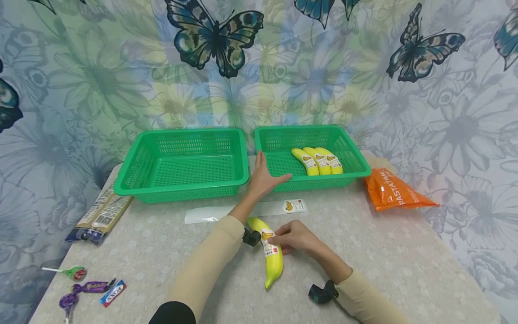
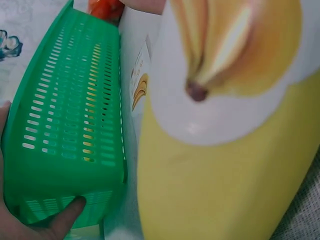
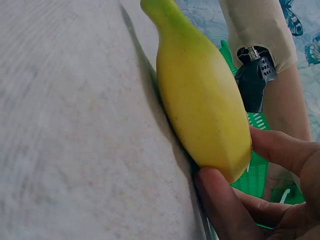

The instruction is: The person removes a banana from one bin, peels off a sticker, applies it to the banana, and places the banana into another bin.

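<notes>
A yellow banana [image 1: 274, 265] with a white banana-picture label [image 1: 269, 243] lies on the table, its greenish tip toward me. My right hand [image 1: 297, 236] holds its side, with a finger on the label; the right wrist view shows the thumb and fingers about the banana [image 3: 205, 95]. Farther forward, my left hand [image 1: 265, 177] reaches to the near left corner of the right green basket [image 1: 323, 182], fingers extended and thumb spread. Whether it touches the basket I cannot tell. Several labelled bananas [image 1: 319, 162] lie side by side in that basket.
A label strip [image 1: 259, 210] lies under my left forearm. To the left stand another green basket [image 1: 182, 195] and a long gold packet [image 1: 103, 211]. Lollipops and candies [image 1: 95, 287] lie near left. An orange bag [image 1: 394, 191] sits at the right, before a butterfly-patterned backdrop.
</notes>
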`<state>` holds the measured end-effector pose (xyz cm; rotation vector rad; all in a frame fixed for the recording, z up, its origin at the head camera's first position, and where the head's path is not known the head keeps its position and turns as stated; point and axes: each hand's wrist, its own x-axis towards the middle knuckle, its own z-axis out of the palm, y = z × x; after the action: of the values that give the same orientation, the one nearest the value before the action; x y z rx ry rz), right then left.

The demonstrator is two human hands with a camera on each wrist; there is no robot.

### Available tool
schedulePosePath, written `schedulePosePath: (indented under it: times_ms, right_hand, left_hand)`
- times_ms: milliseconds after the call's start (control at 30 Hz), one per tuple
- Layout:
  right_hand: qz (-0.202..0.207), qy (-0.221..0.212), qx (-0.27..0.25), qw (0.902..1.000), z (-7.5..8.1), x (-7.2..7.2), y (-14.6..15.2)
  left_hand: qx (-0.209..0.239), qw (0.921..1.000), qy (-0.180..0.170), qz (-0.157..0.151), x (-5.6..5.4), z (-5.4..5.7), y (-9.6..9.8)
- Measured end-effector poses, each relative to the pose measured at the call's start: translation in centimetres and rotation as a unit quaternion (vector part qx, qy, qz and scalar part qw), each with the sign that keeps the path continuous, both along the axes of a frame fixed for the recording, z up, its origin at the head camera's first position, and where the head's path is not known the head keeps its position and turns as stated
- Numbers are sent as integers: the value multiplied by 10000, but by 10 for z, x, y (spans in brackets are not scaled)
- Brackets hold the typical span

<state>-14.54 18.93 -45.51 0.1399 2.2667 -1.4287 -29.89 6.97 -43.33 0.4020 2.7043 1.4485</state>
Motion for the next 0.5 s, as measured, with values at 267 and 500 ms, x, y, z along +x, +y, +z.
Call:
schedulePosePath:
  times_ms: [267,500]
  right_hand:
    - [59,-4,-99,9999,8,-1,4]
    - [167,100,-7,9998,18,-2,21]
  left_hand:
    - [123,9999,15,34,-2,-1,-1]
    - [207,9998,-63,9,-1,0,-1]
